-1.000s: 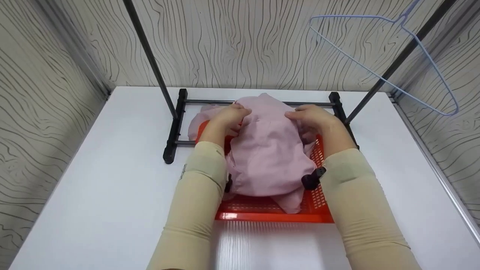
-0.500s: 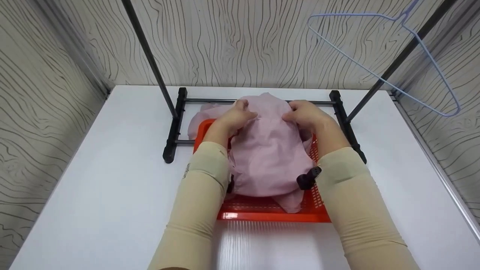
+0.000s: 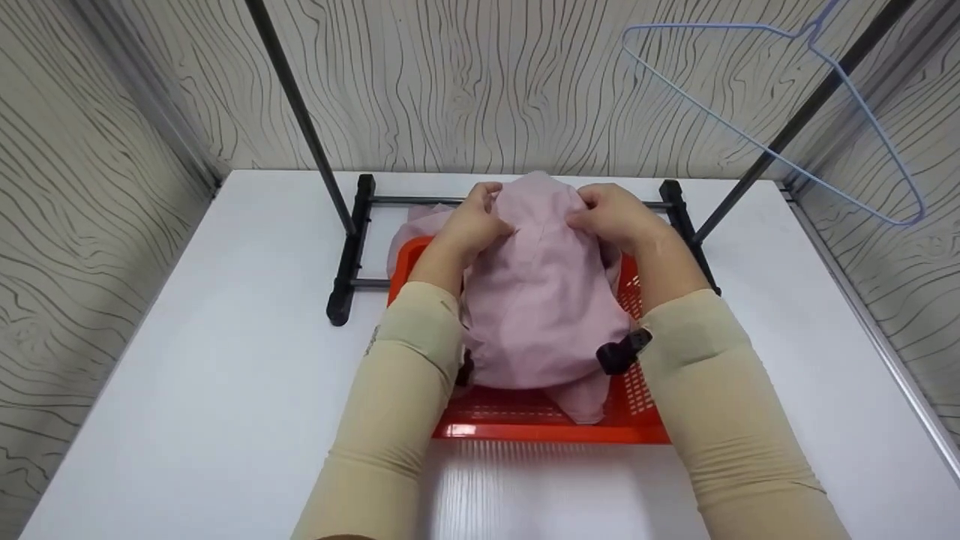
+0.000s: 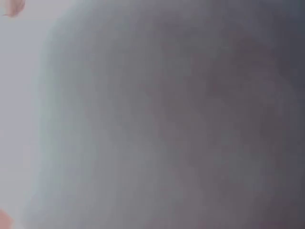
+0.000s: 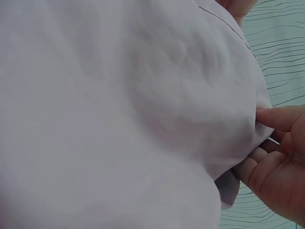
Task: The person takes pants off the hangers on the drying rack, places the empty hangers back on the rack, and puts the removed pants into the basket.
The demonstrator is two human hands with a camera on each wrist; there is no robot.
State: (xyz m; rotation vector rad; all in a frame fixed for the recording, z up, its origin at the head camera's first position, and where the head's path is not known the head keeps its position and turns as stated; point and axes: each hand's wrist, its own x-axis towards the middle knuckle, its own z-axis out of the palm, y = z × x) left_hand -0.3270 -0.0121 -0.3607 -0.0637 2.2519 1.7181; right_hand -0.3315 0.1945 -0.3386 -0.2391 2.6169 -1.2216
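2 bare hands hold the far part of a pink cloth point(image 3: 540, 285), the left hand point(image 3: 474, 225) at its left edge and the right hand point(image 3: 619, 217) at its right. Each grip is closed on fabric, thumb on the near face; the right wrist view shows the right fingers behind the edge, while the left wrist view is too blurred to read. Holding 2 opposite edges probably keeps that stretch spread and level between them. The cloth's near part droops into a red basket point(image 3: 555, 433), which likely gathers the slack off the bench point(image 3: 210, 360). More pink fabric point(image 3: 416, 231) hangs past the basket's far left corner; whether it is the same piece I cannot tell. The basket's far end overlaps the base of a black rack point(image 3: 341, 300), perhaps to bring the cloth close to it. A blue hanger point(image 3: 697, 26) hangs at far right, its support out of view, seemingly placed there to leave the middle free.
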